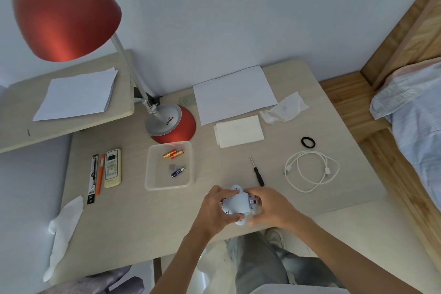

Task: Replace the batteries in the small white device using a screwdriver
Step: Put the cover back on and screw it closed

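Note:
Both my hands hold the small white device point(237, 203) just above the desk's near edge. My left hand point(216, 210) grips its left side and my right hand point(267, 207) grips its right side, fingers over the end with a small red part. A black-handled screwdriver point(257, 172) lies on the desk just beyond my right hand. A clear plastic tray point(152, 174) to the left holds two orange batteries point(173, 153) and one blue battery point(178, 171).
A red desk lamp point(174, 124) stands behind the tray. White paper sheets point(233, 94), a folded tissue point(238, 131), a coiled white cable point(310, 170) and a black ring point(308, 142) lie to the right. A remote control point(112, 168) and pens point(96, 178) lie left.

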`<state>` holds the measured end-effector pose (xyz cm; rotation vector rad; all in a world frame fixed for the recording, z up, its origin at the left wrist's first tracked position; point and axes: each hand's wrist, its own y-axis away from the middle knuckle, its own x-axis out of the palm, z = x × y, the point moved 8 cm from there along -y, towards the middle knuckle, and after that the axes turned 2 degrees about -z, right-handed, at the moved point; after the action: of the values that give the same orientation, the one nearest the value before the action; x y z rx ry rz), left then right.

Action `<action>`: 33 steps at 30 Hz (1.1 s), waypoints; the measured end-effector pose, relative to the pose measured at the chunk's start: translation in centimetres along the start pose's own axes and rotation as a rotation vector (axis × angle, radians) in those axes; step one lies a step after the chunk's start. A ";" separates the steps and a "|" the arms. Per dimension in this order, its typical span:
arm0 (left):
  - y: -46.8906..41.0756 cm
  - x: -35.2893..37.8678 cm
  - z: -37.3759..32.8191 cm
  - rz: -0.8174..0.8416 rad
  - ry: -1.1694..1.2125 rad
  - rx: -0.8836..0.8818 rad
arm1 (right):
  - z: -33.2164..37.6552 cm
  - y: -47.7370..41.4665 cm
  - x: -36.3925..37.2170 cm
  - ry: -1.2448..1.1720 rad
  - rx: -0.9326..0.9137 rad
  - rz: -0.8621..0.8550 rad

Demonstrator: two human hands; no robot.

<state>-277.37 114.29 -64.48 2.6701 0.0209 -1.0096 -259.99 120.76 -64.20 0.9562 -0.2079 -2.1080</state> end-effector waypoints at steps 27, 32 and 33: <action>-0.1 0.5 0.0 -0.057 0.048 0.023 | -1.0 -1.9 -1.0 -0.283 0.004 -0.039; -0.1 0.5 0.2 -0.052 0.060 -0.011 | -0.6 -2.1 -0.9 -0.230 -0.013 -0.015; 0.0 0.5 0.2 -0.055 0.067 -0.015 | -0.4 -2.2 -1.0 -0.213 -0.016 -0.004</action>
<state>-277.12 114.21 -64.98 2.7025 0.1163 -0.9325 -260.63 123.02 -64.85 0.7223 -0.2963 -2.2107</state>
